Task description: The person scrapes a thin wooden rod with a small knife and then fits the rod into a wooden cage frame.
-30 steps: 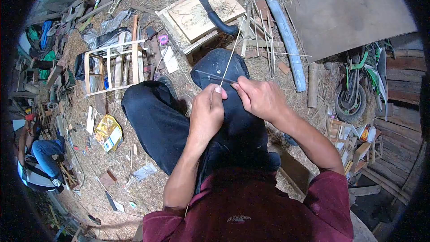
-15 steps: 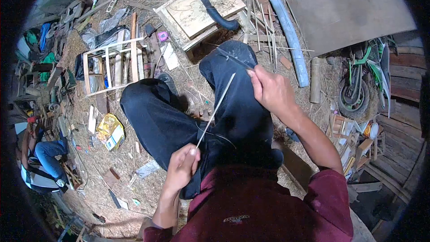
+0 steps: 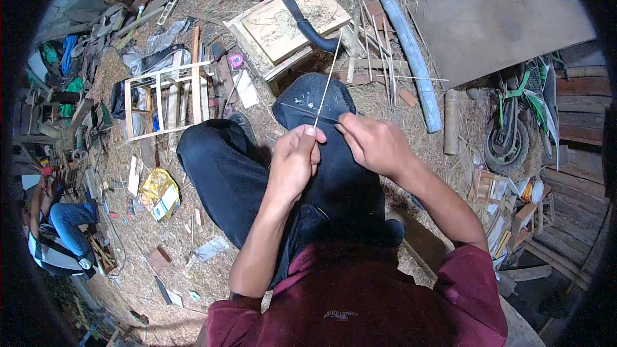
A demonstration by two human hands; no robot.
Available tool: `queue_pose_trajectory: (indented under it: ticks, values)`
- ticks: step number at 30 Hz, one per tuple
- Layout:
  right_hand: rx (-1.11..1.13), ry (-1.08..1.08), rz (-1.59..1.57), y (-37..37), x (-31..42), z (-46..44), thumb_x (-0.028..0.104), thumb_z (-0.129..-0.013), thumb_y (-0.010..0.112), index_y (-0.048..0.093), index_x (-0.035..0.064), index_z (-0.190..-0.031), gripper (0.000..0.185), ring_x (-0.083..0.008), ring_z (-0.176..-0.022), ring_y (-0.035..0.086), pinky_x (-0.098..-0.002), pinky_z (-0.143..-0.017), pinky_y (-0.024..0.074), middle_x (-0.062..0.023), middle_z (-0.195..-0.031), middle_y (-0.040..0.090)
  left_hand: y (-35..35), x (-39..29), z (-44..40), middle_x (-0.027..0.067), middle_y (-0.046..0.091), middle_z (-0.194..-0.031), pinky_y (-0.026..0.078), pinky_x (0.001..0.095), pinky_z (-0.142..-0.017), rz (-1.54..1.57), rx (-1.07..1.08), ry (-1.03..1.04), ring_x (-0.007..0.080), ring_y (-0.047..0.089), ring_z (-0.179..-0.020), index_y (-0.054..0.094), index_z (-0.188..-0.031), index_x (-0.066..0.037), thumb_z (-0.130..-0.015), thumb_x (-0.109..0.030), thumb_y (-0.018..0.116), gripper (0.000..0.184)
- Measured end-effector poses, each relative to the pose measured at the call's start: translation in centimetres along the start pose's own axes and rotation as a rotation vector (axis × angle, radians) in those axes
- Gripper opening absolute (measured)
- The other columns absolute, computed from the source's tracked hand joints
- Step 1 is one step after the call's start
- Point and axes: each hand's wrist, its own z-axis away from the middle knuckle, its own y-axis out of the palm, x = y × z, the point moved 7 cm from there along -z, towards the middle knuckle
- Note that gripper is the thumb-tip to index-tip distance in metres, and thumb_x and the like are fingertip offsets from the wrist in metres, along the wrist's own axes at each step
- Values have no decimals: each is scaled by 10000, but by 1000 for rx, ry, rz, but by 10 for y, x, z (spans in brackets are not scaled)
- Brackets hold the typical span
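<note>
My left hand [image 3: 297,160] is closed, pinching a thin pale wooden strip [image 3: 330,80] between thumb and fingers. The strip points up and away over my right knee. My right hand [image 3: 378,144] is closed around a knife, its grip hidden in the fist. The knife's narrow dark blade [image 3: 302,110] lies across the strip just beyond my left fingertips, above the dark trousers; whether it touches the strip I cannot tell. Both hands are close together, nearly meeting.
Ahead stands a low wooden bench [image 3: 292,22] with a curved black object [image 3: 305,22] on it. A slatted wooden frame [image 3: 164,99] is at left, thin sticks [image 3: 385,58] and a grey-blue pole [image 3: 411,58] at right. Another person's jeans-clad leg [image 3: 71,222] shows far left.
My left hand has moved up and forward with the strip. My right hand has come down and left with the knife, so the blade now crosses the strip.
</note>
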Motion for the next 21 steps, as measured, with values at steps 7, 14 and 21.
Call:
queue_pose_trajectory:
  ticks: [7,14,21]
  values:
    - [114,58,93,1,-4,-12,222,-939,544,534,130,-980,102,-401,-642,636,-504,-522,501,-167,-743,632,-12,19,-5,-74,325,-536,179,231,-376,251,100,-104,40,233,-397,516,-852,-91,-1023,-238,457,233]
    - [43,120,61,1,-19,-9,202,-936,549,533,120,-987,97,-408,-665,637,-504,-542,508,-168,-754,637,-25,42,45,-76,294,-535,163,222,-366,413,152,-249,37,220,-382,479,-850,-100,-1017,-240,475,218]
    - [-8,207,46,-7,-29,-3,173,-944,565,550,75,-973,103,-395,-720,644,-481,-586,502,-178,-793,648,-56,62,107,-72,330,-556,182,221,-392,338,113,-311,26,247,-418,487,-828,-80,-1028,-239,469,257]
